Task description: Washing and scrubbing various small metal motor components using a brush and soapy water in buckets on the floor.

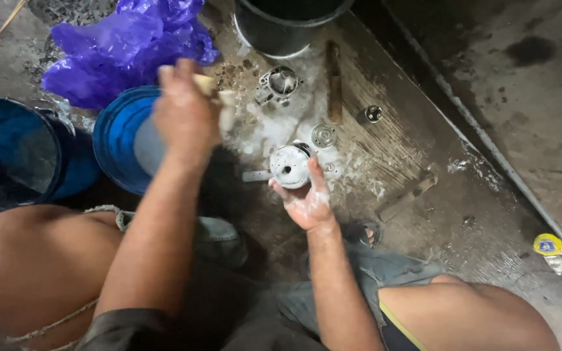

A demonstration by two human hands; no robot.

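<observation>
Head view, looking straight down past bare knees at wet concrete floor (521,117). Left hand (187,114) raised in upper centre-left of frame, back of hand toward camera, fingers curled shut around pale brush handle (206,83), motion-blurred, above wide blue plastic basin (115,136). Left forearm stretched up from lower left, crossing frame diagonally. Right hand (307,201) at centre of frame, palm up, soapy, fingers clamped under round foam-covered silver metal part (290,166), held just above wooden plank (359,97). Right forearm rose from bottom centre, wrist bent back.

Suds spread across plank around held part. Near upper centre on plank: grey cast-metal housing (278,84), small round metal cap (323,135), short metal cylinder (372,114) farther right. Black bucket (281,29) at top centre, crumpled purple plastic bag (125,49) at upper left, dark blue bucket (14,153) at left edge beside basin. Small yellow-and-blue sachet (549,246) lay at right, well apart.
</observation>
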